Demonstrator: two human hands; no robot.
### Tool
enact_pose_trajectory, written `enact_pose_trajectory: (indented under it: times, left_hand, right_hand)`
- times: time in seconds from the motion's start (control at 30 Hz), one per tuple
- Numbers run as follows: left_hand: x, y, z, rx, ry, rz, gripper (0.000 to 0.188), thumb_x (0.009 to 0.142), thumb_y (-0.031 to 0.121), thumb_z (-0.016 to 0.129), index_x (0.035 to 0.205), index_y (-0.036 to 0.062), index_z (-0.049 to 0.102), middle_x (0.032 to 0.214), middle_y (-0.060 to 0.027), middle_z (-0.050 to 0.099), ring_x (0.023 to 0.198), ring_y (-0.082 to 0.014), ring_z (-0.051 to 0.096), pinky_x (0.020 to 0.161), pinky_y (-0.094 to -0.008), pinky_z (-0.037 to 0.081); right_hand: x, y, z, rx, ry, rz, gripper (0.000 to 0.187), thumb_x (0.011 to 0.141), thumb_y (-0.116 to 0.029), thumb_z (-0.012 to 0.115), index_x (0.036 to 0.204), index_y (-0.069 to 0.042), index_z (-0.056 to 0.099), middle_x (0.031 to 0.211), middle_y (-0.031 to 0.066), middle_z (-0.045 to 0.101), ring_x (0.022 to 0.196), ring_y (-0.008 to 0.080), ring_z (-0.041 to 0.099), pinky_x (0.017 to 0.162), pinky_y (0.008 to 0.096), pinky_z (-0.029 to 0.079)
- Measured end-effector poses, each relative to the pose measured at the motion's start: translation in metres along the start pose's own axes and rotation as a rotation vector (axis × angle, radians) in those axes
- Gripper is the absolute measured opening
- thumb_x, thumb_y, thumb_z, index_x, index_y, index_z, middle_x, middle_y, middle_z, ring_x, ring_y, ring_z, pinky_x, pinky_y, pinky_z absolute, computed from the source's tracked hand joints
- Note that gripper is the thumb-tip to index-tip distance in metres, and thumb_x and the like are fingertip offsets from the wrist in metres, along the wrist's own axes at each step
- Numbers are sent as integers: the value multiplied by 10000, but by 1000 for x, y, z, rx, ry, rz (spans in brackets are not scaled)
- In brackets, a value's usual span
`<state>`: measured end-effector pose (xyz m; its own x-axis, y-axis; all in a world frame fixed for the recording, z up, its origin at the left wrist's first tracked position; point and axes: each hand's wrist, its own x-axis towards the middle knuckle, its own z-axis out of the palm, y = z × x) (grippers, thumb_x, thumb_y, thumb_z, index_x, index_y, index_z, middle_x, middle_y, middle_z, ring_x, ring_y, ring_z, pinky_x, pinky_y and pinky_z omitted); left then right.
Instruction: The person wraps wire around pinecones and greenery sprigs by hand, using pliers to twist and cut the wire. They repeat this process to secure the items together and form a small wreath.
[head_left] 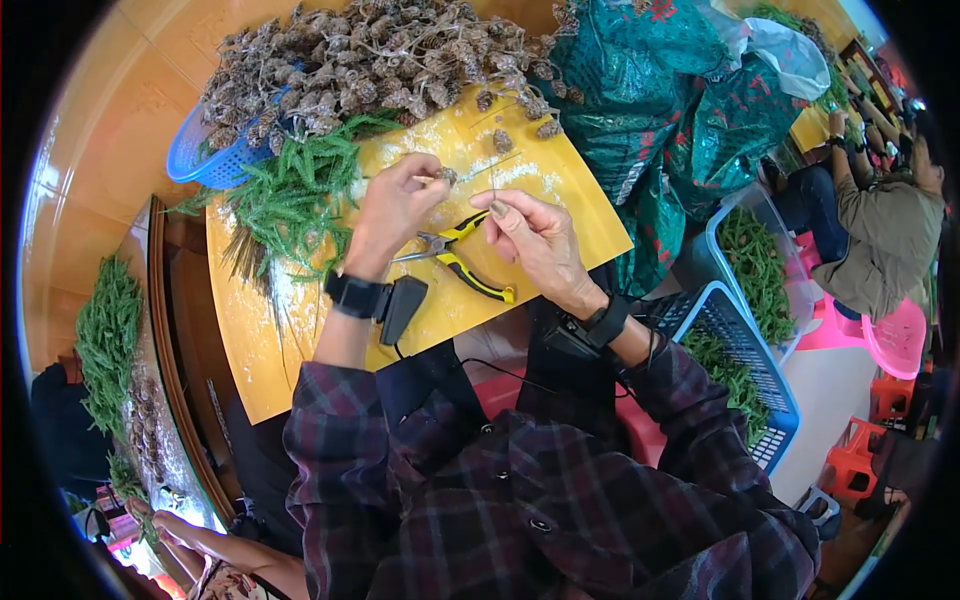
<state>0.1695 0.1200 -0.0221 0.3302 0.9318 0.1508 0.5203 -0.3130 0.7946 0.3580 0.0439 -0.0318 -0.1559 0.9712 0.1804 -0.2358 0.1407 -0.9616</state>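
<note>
My left hand (395, 205) pinches a small brown pine cone (447, 176) between thumb and fingers above a yellow board (580, 215). My right hand (535, 238) is pinched on a thin wire (478, 178) that runs to the cone. Yellow-handled pliers (465, 262) lie on the board just under both hands. Green fir sprigs (295, 195) are heaped on the board to the left of my left hand. A big pile of brown pine cones (370, 60) lies beyond, partly in a blue basket (200, 155).
Green patterned bags (650, 90) sit at the right of the board. Blue baskets (745, 350) with green sprigs stand at my right. Another person (885, 220) sits on a pink stool (895, 335) at far right. More sprigs (105, 335) lie at left.
</note>
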Motion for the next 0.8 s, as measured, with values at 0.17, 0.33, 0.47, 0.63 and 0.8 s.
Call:
enact_pose_trajectory:
  times: [0.17,0.33,0.47,0.63,0.8]
  left_hand:
    - [-41,33,1,-818,11,-153,177,849,68,566,1020,35,533,1068,-77,601,918,-127,579,754,-272,494]
    - [-79,40,11,-1004,171,-29,256,846,-29,550,1086,44,496,1175,-97,560,973,-132,558,829,-278,485]
    - [-95,38,16,-828,219,-2,282,837,-61,564,1092,32,493,1179,-105,553,968,-129,558,864,-276,467]
    - [-104,37,7,-817,186,-81,256,859,-28,560,1098,24,482,1186,-100,549,972,-136,564,889,-274,450]
    - [-108,29,6,-970,178,-68,215,880,-3,546,1094,0,527,1147,-94,579,962,-143,578,891,-281,454]
  right_hand:
    - [-9,-21,15,13,-97,121,215,966,-187,502,1062,-52,639,674,-35,516,543,14,389,489,168,308]
    - [-16,-11,33,-62,-119,82,190,961,-163,504,1011,-34,635,634,-34,496,539,25,401,486,186,320]
    - [-20,-7,38,-360,-104,-9,177,956,-143,503,981,-10,617,607,-24,482,545,40,430,493,207,346]
    - [-25,-8,42,-435,-125,-45,156,932,-105,508,976,3,612,620,42,505,543,84,473,499,246,376]
    - [-26,-6,42,-449,-145,-114,122,887,-59,538,947,10,619,659,156,561,514,177,525,491,294,395]
